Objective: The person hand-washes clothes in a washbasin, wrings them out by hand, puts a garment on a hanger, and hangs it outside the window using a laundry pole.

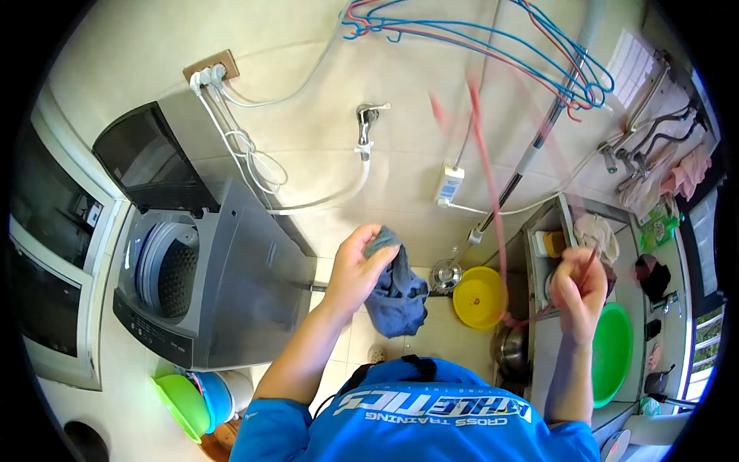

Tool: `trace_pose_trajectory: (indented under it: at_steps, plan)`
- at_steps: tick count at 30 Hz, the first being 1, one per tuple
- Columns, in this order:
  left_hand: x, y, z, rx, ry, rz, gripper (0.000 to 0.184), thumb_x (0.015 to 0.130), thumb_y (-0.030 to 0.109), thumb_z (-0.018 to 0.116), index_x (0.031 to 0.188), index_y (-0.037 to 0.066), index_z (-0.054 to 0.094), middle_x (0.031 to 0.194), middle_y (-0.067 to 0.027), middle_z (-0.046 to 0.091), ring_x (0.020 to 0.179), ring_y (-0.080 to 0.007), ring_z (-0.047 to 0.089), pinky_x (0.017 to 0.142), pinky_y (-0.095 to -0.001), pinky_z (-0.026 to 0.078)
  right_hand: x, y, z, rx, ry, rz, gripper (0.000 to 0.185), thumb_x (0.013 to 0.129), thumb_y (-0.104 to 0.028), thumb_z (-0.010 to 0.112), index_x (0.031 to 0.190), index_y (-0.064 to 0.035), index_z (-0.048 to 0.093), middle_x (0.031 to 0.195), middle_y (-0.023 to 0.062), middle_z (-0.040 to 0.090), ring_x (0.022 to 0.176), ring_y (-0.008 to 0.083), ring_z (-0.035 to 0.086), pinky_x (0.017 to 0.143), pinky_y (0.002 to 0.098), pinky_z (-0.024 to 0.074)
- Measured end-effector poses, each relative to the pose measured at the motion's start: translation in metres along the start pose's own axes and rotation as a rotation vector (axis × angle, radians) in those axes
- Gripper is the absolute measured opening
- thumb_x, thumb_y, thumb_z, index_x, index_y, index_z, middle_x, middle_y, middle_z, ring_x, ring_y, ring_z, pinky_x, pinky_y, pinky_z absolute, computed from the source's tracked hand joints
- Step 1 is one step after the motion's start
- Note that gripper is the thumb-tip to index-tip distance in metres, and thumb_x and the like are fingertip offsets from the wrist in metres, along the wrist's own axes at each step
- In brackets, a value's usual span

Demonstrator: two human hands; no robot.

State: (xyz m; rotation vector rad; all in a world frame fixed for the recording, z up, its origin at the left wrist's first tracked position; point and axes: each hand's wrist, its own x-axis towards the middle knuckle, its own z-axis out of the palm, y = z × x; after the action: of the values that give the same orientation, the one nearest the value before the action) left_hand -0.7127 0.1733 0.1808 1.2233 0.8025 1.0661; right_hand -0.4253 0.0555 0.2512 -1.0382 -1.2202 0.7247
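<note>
My left hand (pixel 359 266) is closed on the top of a dark blue-grey cloth (pixel 396 296), which hangs bunched in front of my blue shirt. On the right, my right hand (pixel 579 289) grips a red hanger (pixel 491 177), whose long frame is smeared by motion and reaches up and to the left. The hanger and the cloth are apart. Blue and red hangers (pixel 477 38) hang together overhead at the top of the view.
An open-lidded washing machine (pixel 254 285) stands at the left, with green and blue basins (pixel 183 404) below it. A yellow basin (pixel 479 299) sits on the floor. At the right are a green basin (pixel 612 354) and a counter; a tap (pixel 369 119) juts from the wall.
</note>
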Motion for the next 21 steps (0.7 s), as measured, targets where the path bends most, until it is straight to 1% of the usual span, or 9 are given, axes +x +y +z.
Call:
trace_pose_trajectory:
  at_steps: [2, 5, 9, 11, 15, 16, 17, 19, 21]
  plan:
    - [0.011, 0.001, 0.011, -0.038, -0.014, 0.030, 0.012, 0.086, 0.008, 0.061, 0.095, 0.003, 0.055, 0.086, -0.0004, 0.059, 0.078, -0.0063, 0.055, 0.072, -0.0216, 0.045, -0.032, 0.020, -0.007, 0.182, 0.099, 0.159, 0.018, 0.087, -0.020, 0.062, 0.086, -0.0022, 0.055, 0.064, 0.0005, 0.052, 0.050, 0.0050, 0.042, 0.043, 0.0186, 0.0281]
    - [0.028, -0.007, 0.014, 0.056, -0.014, 0.004, 0.012, 0.086, 0.008, 0.061, 0.096, 0.004, 0.056, 0.085, 0.0001, 0.059, 0.078, -0.0066, 0.055, 0.071, -0.0231, 0.046, -0.061, 0.025, 0.000, -0.191, -0.024, 0.199, 0.028, 0.091, -0.020, 0.057, 0.073, 0.0005, 0.060, 0.063, 0.0001, 0.053, 0.049, 0.0043, 0.038, 0.043, 0.0203, 0.0249]
    - [0.044, -0.013, 0.018, 0.089, -0.017, -0.018, 0.015, 0.083, 0.009, 0.066, 0.095, 0.004, 0.059, 0.082, 0.0006, 0.059, 0.075, -0.0059, 0.055, 0.070, -0.0232, 0.047, -0.089, 0.019, -0.008, -0.068, -0.026, 0.366, 0.028, 0.092, -0.020, 0.057, 0.076, 0.0019, 0.064, 0.055, -0.0029, 0.047, 0.049, 0.0041, 0.039, 0.045, 0.0213, 0.0265]
    - [0.045, -0.005, 0.021, 0.034, -0.041, -0.094, 0.016, 0.082, 0.008, 0.067, 0.096, 0.003, 0.060, 0.082, 0.0002, 0.061, 0.074, -0.0062, 0.056, 0.068, -0.0231, 0.047, -0.095, 0.014, -0.009, -0.244, 0.006, 0.364, 0.026, 0.092, -0.019, 0.056, 0.077, 0.0010, 0.065, 0.055, -0.0014, 0.047, 0.050, 0.0060, 0.040, 0.047, 0.0229, 0.0288]
    - [0.052, -0.010, 0.023, 0.117, -0.081, -0.021, 0.017, 0.079, 0.003, 0.068, 0.095, 0.002, 0.062, 0.084, -0.0006, 0.062, 0.076, -0.0072, 0.058, 0.069, -0.0239, 0.048, -0.102, 0.026, 0.004, -0.298, 0.025, 0.392, 0.017, 0.089, -0.009, 0.057, 0.080, 0.0016, 0.065, 0.066, 0.0062, 0.060, 0.060, 0.0121, 0.053, 0.056, 0.0264, 0.0421]
    - [0.050, -0.014, 0.032, 0.263, 0.006, 0.065, 0.016, 0.076, 0.001, 0.068, 0.091, -0.001, 0.063, 0.084, -0.0034, 0.063, 0.076, -0.0119, 0.060, 0.069, -0.0259, 0.048, -0.097, 0.027, 0.015, -0.379, -0.011, 0.302, 0.024, 0.093, -0.016, 0.054, 0.079, 0.0012, 0.062, 0.062, -0.0001, 0.053, 0.054, 0.0061, 0.043, 0.049, 0.0224, 0.0321]
    - [0.049, -0.014, 0.035, 0.261, 0.001, 0.063, 0.016, 0.076, 0.001, 0.068, 0.091, -0.001, 0.063, 0.084, -0.0034, 0.063, 0.076, -0.0119, 0.060, 0.069, -0.0259, 0.048, -0.092, 0.023, 0.026, -0.438, -0.013, 0.308, 0.015, 0.089, -0.007, 0.056, 0.081, 0.0024, 0.064, 0.071, 0.0080, 0.063, 0.061, 0.0128, 0.056, 0.058, 0.0259, 0.0441]
    - [0.046, -0.011, 0.039, 0.792, 0.182, 0.471, 0.019, 0.072, 0.000, 0.069, 0.090, -0.003, 0.063, 0.084, -0.0091, 0.062, 0.076, -0.0205, 0.061, 0.070, -0.0287, 0.048, -0.092, 0.035, 0.037, -0.459, 0.038, 0.248, 0.015, 0.090, -0.008, 0.056, 0.083, 0.0024, 0.064, 0.070, 0.0085, 0.063, 0.061, 0.0134, 0.056, 0.058, 0.0264, 0.0445]
    - [0.039, -0.008, 0.038, 0.847, 0.206, 0.498, 0.022, 0.069, 0.000, 0.069, 0.090, -0.005, 0.063, 0.085, -0.0137, 0.059, 0.076, -0.0276, 0.060, 0.070, -0.0311, 0.048, -0.095, 0.043, 0.040, -0.528, 0.042, 0.205, 0.015, 0.090, -0.009, 0.055, 0.083, 0.0020, 0.063, 0.070, 0.0089, 0.063, 0.061, 0.0136, 0.056, 0.057, 0.0267, 0.0446]
